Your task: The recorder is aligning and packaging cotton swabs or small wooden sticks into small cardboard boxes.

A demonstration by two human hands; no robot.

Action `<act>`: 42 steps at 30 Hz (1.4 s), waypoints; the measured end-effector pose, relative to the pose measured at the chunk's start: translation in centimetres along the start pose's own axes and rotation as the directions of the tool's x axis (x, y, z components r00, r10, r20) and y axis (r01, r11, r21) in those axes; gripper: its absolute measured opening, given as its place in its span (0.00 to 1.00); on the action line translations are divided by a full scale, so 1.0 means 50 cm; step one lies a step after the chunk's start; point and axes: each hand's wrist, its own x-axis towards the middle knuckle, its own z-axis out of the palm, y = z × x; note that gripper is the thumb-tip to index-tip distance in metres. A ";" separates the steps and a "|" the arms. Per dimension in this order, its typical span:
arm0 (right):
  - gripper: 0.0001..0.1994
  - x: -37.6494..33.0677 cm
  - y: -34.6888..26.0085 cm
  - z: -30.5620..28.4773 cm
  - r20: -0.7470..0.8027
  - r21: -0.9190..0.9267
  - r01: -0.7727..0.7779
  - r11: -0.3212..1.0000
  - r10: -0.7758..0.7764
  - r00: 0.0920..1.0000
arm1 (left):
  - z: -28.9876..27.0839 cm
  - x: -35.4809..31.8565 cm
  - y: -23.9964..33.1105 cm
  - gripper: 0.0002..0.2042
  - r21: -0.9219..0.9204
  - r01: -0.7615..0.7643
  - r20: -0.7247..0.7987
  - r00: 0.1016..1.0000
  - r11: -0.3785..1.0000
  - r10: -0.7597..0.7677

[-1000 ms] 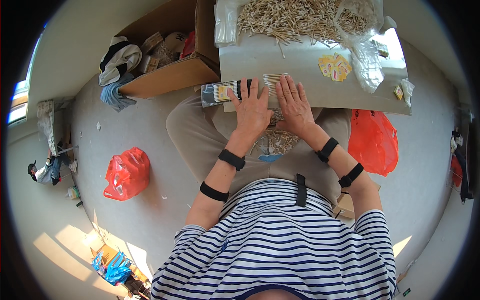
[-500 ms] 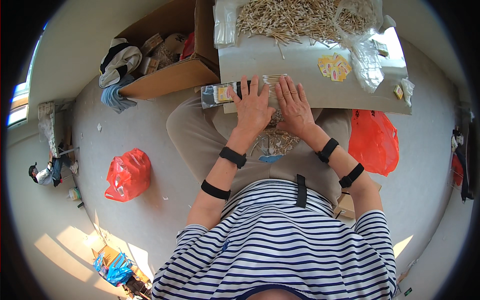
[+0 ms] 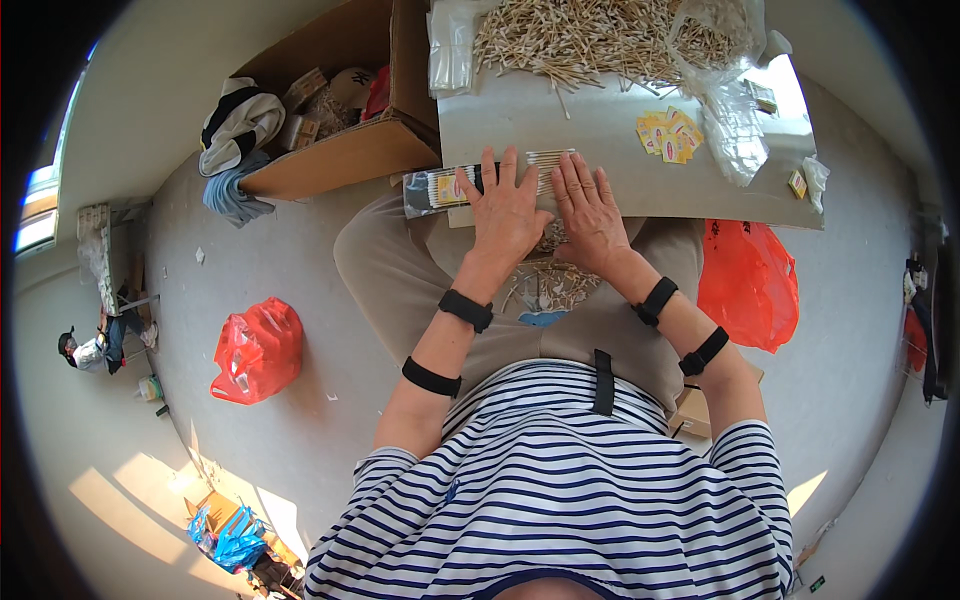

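My left hand (image 3: 503, 218) lies flat at the table's near edge, its fingers stretched out over a dark strip and beside a clear packet (image 3: 420, 194) of cotton swabs with a yellow card in it. Just to the right, my right hand (image 3: 592, 215) is also flat, fingers extended. Between the two sets of fingertips shows a neat row of cotton swabs (image 3: 546, 158); what lies under the palms is hidden. Loose swabs (image 3: 560, 285) rest in my lap below the hands. Both hands appear to press down rather than grip.
A large heap of cotton swabs (image 3: 590, 40) covers the far part of the metal-topped table (image 3: 560, 125). Yellow cards (image 3: 670, 135) and clear plastic bags (image 3: 735, 130) lie at right. An open cardboard box (image 3: 340, 160) stands left. Red bags (image 3: 258, 350) sit on the floor.
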 end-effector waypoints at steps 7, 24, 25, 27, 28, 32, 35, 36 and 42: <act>0.59 -0.001 0.003 0.003 -0.022 0.010 0.008 1.000 -0.008 1.000 | 0.008 0.003 -0.004 0.33 0.004 -0.024 -0.013 1.000 1.000 0.024; 0.60 -0.002 0.004 0.003 -0.018 0.002 0.013 1.000 -0.013 1.000 | -0.007 0.007 -0.013 0.34 -0.013 -0.025 -0.005 1.000 1.000 0.025; 0.60 -0.002 0.004 0.004 -0.018 0.002 0.013 1.000 -0.013 1.000 | -0.006 0.011 -0.014 0.34 -0.012 -0.025 -0.005 1.000 1.000 0.025; 0.60 -0.002 0.004 0.005 -0.023 0.010 0.012 1.000 -0.012 1.000 | -0.006 0.019 -0.017 0.35 -0.007 -0.008 0.006 1.000 1.000 0.008; 0.60 -0.001 0.003 0.005 -0.024 0.010 0.012 1.000 -0.012 1.000 | -0.002 0.021 -0.020 0.35 -0.007 -0.008 0.006 1.000 1.000 0.008; 0.60 -0.001 0.004 0.006 -0.021 0.009 0.014 1.000 -0.014 1.000 | 0.003 0.021 -0.020 0.34 -0.021 -0.030 -0.005 1.000 0.999 0.030; 0.60 -0.002 0.006 0.008 -0.012 0.006 0.011 1.000 -0.011 1.000 | 0.000 0.022 -0.017 0.33 -0.025 -0.034 0.011 0.999 0.999 0.035; 0.60 -0.002 0.007 0.008 -0.012 0.005 0.011 1.000 -0.011 1.000 | -0.001 0.023 -0.016 0.32 -0.036 -0.046 0.007 0.999 0.998 0.046; 0.59 -0.002 0.003 0.004 -0.036 0.019 0.020 1.000 -0.019 0.999 | 0.012 0.048 -0.022 0.22 0.027 -0.048 -0.036 0.998 0.998 0.049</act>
